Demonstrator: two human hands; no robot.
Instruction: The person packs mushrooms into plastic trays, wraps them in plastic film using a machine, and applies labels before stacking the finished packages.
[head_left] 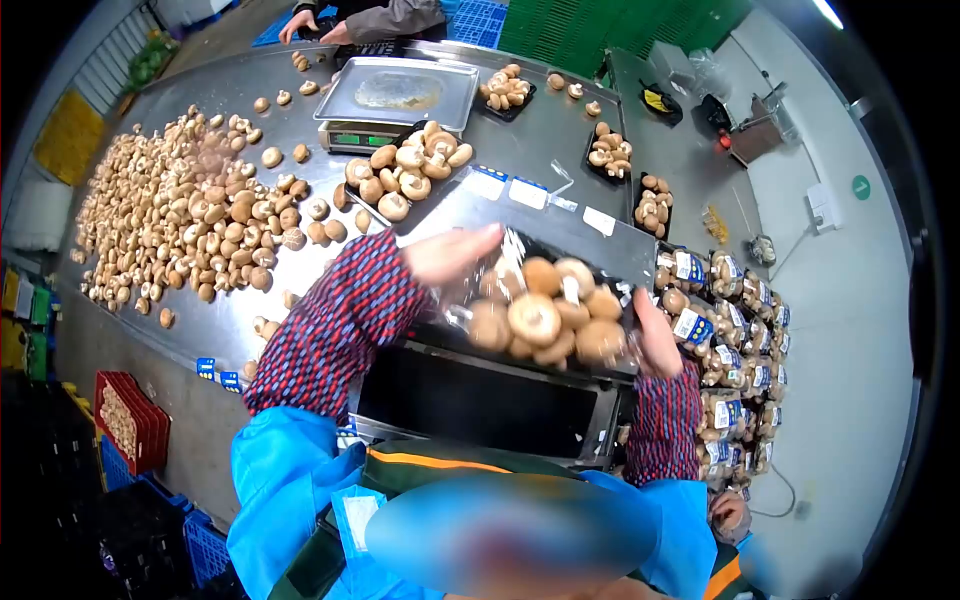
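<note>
A black tray of brown mushrooms (pixel 535 318) under shiny clear film is between my two hands, above a dark flat panel (pixel 480 400) at the front of the table. My left hand (pixel 455 256) grips the pack's far left side, thumb stretched along the film. My right hand (pixel 656 336) clasps its right end, with the fingers partly hidden by the pack. Loose film bunches at the left end. Just beyond my left hand, a heaped tray of mushrooms (pixel 412 168) rests against the weighing scale (pixel 400 95).
A big pile of loose mushrooms (pixel 200 215) covers the table's left side. Wrapped, labelled packs (pixel 725 350) stand stacked at the right. Labels (pixel 528 193) lie beyond my hands. A co-worker's hands (pixel 320 30) are at the far edge. A red crate (pixel 130 420) stands lower left.
</note>
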